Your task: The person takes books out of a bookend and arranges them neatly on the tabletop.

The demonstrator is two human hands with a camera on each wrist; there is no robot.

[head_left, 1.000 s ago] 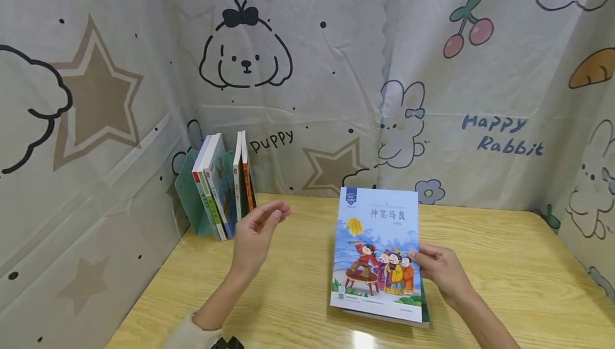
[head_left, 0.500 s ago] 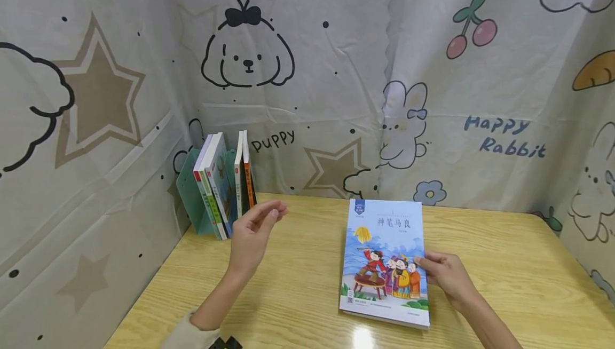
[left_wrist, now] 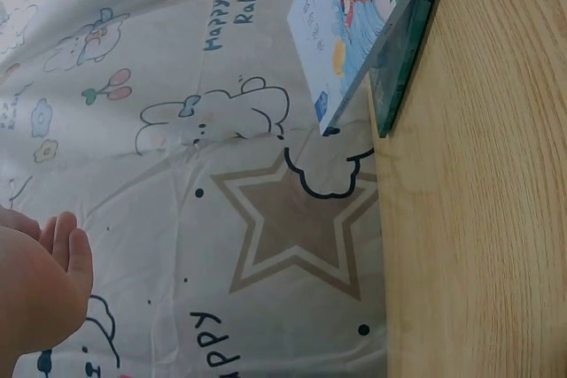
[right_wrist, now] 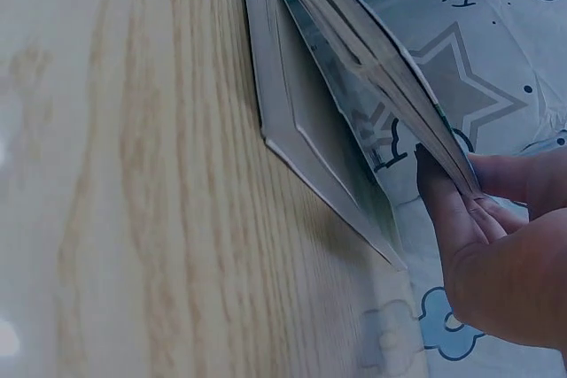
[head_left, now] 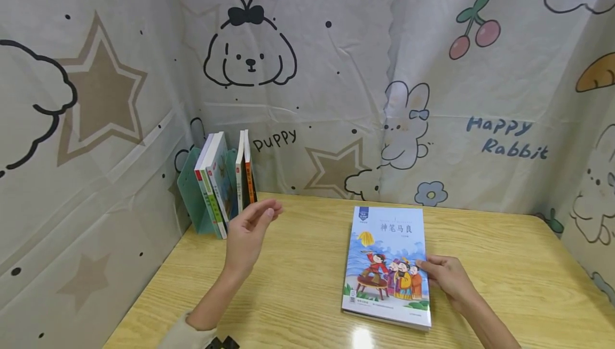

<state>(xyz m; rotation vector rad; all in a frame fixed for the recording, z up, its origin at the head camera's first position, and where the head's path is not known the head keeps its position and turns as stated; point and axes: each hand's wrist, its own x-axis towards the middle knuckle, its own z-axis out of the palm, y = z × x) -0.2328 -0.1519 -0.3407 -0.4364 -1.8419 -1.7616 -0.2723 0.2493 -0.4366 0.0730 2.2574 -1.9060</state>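
Observation:
My right hand (head_left: 450, 280) grips a light-blue picture-covered book (head_left: 367, 250) by its right edge, thumb on the cover and fingers underneath. Seen from the left wrist, this book tilts over a green-covered book (left_wrist: 396, 86) on the table. The right wrist view shows the page edges of the lower book (right_wrist: 310, 157), with a wedge-shaped gap between it and the raised one. From the head, the lower book is hidden. My left hand (head_left: 246, 239) hovers over the table in front of the upright books, fingers loosely bent and holding nothing.
Several thin books (head_left: 217, 183) stand at the back left with a green bookend (head_left: 192, 191) beside them. A printed cloth (head_left: 298, 71) hangs around the wooden table (head_left: 298, 285) at the back and sides.
My right hand has lowered the light-blue book and shifted it slightly right, so the green edge below it no longer shows from the head. My left hand has drifted slightly left.

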